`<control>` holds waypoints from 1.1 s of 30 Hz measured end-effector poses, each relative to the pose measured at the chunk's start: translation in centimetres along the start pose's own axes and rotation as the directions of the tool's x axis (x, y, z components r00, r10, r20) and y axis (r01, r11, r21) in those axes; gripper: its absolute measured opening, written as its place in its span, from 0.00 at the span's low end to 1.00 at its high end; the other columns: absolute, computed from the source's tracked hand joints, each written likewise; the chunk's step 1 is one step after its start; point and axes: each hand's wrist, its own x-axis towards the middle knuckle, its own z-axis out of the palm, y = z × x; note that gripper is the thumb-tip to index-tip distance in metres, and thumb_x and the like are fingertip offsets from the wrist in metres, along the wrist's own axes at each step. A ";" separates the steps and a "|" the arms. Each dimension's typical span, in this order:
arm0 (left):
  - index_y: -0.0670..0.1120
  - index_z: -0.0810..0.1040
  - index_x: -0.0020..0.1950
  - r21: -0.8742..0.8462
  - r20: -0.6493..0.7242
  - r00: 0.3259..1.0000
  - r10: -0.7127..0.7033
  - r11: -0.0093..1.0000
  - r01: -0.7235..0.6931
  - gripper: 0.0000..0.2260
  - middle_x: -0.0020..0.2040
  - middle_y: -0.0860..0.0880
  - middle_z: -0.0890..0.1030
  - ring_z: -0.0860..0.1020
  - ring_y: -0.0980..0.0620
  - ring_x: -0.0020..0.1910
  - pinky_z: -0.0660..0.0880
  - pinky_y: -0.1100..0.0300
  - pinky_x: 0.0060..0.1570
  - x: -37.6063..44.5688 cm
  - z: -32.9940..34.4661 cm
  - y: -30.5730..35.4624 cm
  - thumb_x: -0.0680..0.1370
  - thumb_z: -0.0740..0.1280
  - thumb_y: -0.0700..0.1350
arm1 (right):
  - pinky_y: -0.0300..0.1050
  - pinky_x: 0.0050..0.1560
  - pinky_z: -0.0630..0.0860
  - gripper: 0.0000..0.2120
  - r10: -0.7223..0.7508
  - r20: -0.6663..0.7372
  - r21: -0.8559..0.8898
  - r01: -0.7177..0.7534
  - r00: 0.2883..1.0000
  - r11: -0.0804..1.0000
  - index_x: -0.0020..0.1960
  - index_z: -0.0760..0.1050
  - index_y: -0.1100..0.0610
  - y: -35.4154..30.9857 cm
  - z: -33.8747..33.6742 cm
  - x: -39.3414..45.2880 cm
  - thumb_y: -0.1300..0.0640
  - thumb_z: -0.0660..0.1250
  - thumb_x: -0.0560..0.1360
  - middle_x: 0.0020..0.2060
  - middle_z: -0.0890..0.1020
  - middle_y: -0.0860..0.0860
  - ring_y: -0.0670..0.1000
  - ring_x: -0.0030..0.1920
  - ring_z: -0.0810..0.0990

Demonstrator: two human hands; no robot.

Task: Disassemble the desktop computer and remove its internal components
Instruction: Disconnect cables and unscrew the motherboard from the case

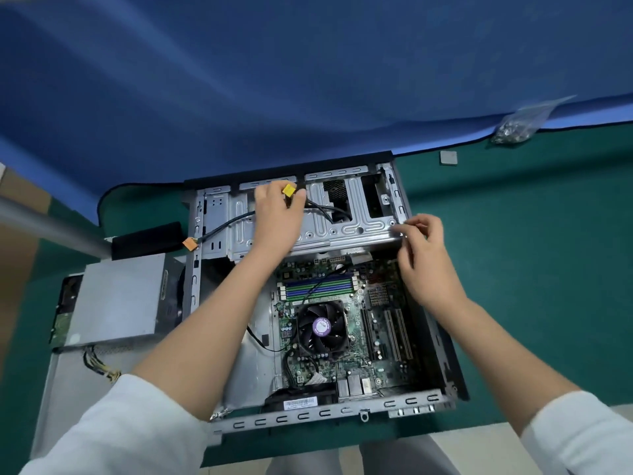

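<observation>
1. I place us in the cable-clearing step: the computer case (308,293) lies open on its side on the green table (531,269), with the motherboard (342,323) and its CPU fan (322,326) still seated inside.
2. My left hand (277,210) is over the metal drive cage (308,214) at the far end of the case, fingers curled around a black cable (325,209) that ends in a yellow connector (288,190); the connector looks free of any socket.
3. My right hand (424,255) hovers at the cage's right edge with thumb and forefinger drawn close together. I cannot tell whether they pinch a screw or nothing at all.
4. Outside the case, to the left, sit a grey power supply (118,299) and an orange-tipped cable (189,244), so I judge the task is partly done.
5. A bag of screws (517,125) lies far right, well apart from the work.
6. Next, I judge the yellow-tipped lead must be drawn clear of the cage, gently, since its other end is hidden. Then the cage fasteners need finding before the board can come out.
</observation>
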 end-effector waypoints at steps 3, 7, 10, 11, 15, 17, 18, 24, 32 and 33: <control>0.46 0.70 0.65 0.069 -0.031 0.992 -0.119 0.990 0.120 0.19 0.64 0.45 0.64 0.66 0.47 0.63 0.63 0.59 0.60 0.6 0.4 0.5 0.76 0.67 0.52 | 0.43 0.48 0.74 0.13 -0.025 -0.006 -0.060 0.025 1.000 0.998 0.59 0.75 0.56 0.2 0.3 -0.1 0.63 0.60 0.76 0.60 0.64 0.49 0.47 0.57 0.71; 0.47 0.71 0.63 0.196 -0.176 0.984 0.017 0.980 0.018 0.17 0.62 0.45 0.65 0.64 0.48 0.61 0.65 0.58 0.58 -0.1 1.1 1.5 0.76 0.68 0.47 | 0.45 0.45 0.76 0.11 -0.009 -0.012 -0.070 0.008 1.000 0.998 0.57 0.76 0.56 0.2 0.0 0.0 0.61 0.60 0.76 0.60 0.65 0.48 0.48 0.55 0.73; 0.48 0.73 0.58 0.219 0.030 0.975 0.219 0.951 -0.220 0.08 0.54 0.50 0.68 0.71 0.52 0.50 0.73 0.54 0.50 -1.3 1.7 1.5 0.78 0.64 0.44 | 0.45 0.44 0.76 0.11 -0.016 -0.006 -0.077 0.016 1.000 0.997 0.56 0.76 0.57 0.1 -0.1 0.0 0.60 0.60 0.76 0.61 0.66 0.49 0.49 0.55 0.73; 0.48 0.74 0.57 0.269 0.174 0.942 0.288 0.906 -0.326 0.07 0.53 0.52 0.67 0.71 0.53 0.49 0.74 0.54 0.45 -1.5 1.8 1.2 0.79 0.63 0.43 | 0.44 0.45 0.76 0.11 -0.017 -0.008 -0.070 0.016 1.000 0.997 0.56 0.76 0.57 0.2 -0.1 0.0 0.60 0.60 0.76 0.60 0.66 0.48 0.49 0.55 0.73; 0.47 0.78 0.55 0.340 0.483 0.786 0.385 0.745 -0.574 0.08 0.55 0.52 0.71 0.73 0.52 0.54 0.69 0.58 0.40 0.1 1.3 0.6 0.79 0.62 0.40 | 0.43 0.46 0.74 0.10 -0.016 -0.008 -0.054 0.016 1.000 0.998 0.55 0.77 0.57 0.4 0.0 0.2 0.60 0.61 0.76 0.60 0.66 0.48 0.48 0.56 0.73; 0.48 0.79 0.55 0.396 0.544 0.737 0.400 0.653 -0.646 0.09 0.54 0.50 0.72 0.74 0.50 0.52 0.71 0.56 0.40 1.2 1.0 1.3 0.79 0.62 0.40 | 0.43 0.45 0.75 0.10 -0.018 -0.017 -0.043 0.017 1.000 0.999 0.55 0.77 0.56 0.5 0.1 0.2 0.61 0.61 0.76 0.60 0.66 0.48 0.48 0.56 0.73; 0.49 0.80 0.54 0.407 0.568 0.716 0.405 0.618 -0.672 0.08 0.53 0.51 0.73 0.74 0.50 0.51 0.71 0.56 0.39 1.8 0.8 1.5 0.79 0.63 0.41 | 0.44 0.45 0.75 0.10 -0.023 -0.020 -0.038 0.022 1.000 0.999 0.55 0.77 0.57 0.5 0.1 0.1 0.61 0.61 0.76 0.59 0.66 0.48 0.47 0.56 0.73; 0.53 0.74 0.46 0.506 0.616 0.672 0.411 0.447 -0.738 0.06 0.49 0.55 0.72 0.73 0.52 0.50 0.61 0.59 0.34 2.9 0.4 2.6 0.77 0.65 0.42 | 0.46 0.46 0.76 0.09 -0.025 -0.031 -0.025 0.024 0.999 0.999 0.54 0.77 0.57 0.6 0.2 0.2 0.61 0.61 0.76 0.59 0.66 0.48 0.47 0.55 0.73; 0.46 0.71 0.58 0.665 0.516 0.669 0.536 0.242 -0.706 0.09 0.56 0.47 0.73 0.71 0.47 0.55 0.67 0.54 0.48 2.8 2.5 3.4 0.79 0.60 0.44 | 0.42 0.45 0.74 0.09 -0.023 -0.025 -0.027 0.023 0.999 0.999 0.52 0.77 0.57 0.8 0.4 0.3 0.60 0.60 0.76 0.59 0.65 0.47 0.46 0.54 0.72; 0.46 0.72 0.58 0.677 0.458 0.709 0.536 0.306 -0.670 0.08 0.55 0.47 0.74 0.71 0.46 0.55 0.67 0.53 0.48 3.4 1.9 3.6 0.79 0.60 0.43 | 0.42 0.45 0.74 0.09 -0.021 -0.022 -0.023 0.020 1.000 1.000 0.52 0.77 0.57 0.8 0.4 0.3 0.59 0.60 0.76 0.58 0.65 0.46 0.45 0.54 0.72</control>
